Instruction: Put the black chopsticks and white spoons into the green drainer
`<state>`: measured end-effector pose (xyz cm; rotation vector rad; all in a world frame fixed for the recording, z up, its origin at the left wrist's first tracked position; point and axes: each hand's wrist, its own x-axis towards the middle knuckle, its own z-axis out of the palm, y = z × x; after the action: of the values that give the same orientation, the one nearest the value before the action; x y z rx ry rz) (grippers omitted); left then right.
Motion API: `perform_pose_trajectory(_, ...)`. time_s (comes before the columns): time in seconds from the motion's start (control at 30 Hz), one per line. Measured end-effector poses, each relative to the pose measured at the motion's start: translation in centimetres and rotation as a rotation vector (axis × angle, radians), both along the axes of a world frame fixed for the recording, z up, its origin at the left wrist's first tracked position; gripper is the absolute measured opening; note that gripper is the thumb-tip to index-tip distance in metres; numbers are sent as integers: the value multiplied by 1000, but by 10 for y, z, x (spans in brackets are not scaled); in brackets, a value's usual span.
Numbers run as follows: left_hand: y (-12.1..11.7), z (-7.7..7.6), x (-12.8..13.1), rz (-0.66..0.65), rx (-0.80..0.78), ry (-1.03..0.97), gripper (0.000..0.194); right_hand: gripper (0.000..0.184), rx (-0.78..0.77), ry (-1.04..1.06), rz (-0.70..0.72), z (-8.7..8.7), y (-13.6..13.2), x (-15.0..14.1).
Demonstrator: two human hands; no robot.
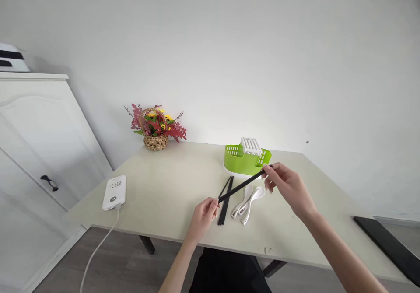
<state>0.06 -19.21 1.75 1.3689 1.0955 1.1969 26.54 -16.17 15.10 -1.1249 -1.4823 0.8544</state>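
Black chopsticks are held slantwise above the table, one end pinched by my left hand and the other by my right hand. Whether they are one or two cannot be told. Below them, several more black chopsticks lie on the tabletop. Just right of those rest white spoons, partly overlapping, bowls pointing away from me. Behind stands a green utensil holder with slotted sides, a white base and a white slotted piece on top.
A wicker basket of artificial flowers stands against the wall at the back left. Near the left edge of the table lies a white power bank with a cable hanging down. A black flat object lies at the right.
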Motion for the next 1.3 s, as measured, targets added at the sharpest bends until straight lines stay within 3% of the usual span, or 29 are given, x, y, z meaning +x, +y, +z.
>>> perform_pose_trajectory(0.17,0,4,1,2,-28,-31,49,48,38,-82,87,24,10,-3)
perform_pose_trajectory(0.3,0,8,1,34,-79,-51,53,48,121,-186,107,54,28,-4)
perform_pose_trajectory(0.47,0,3,1,25,-85,-35,55,49,293,-356,-23,98,59,-6)
perform_pose_trajectory(0.57,0,0,2,29,-74,-32,53,43,370,-407,-117,111,89,-9)
perform_pose_trajectory(0.7,0,0,2,25,-65,-33,52,32,282,-502,-188,102,140,-13)
perform_pose_trajectory(0.83,-2,-1,2,19,-60,-32,49,25,185,-549,-190,72,183,-19)
perform_pose_trajectory(1.0,-2,-3,3,26,-73,-28,48,23,77,-636,-193,41,217,-25)
perform_pose_trajectory(1.3,-4,-2,3,49,-97,-30,47,26,-21,-795,-249,29,264,-29)
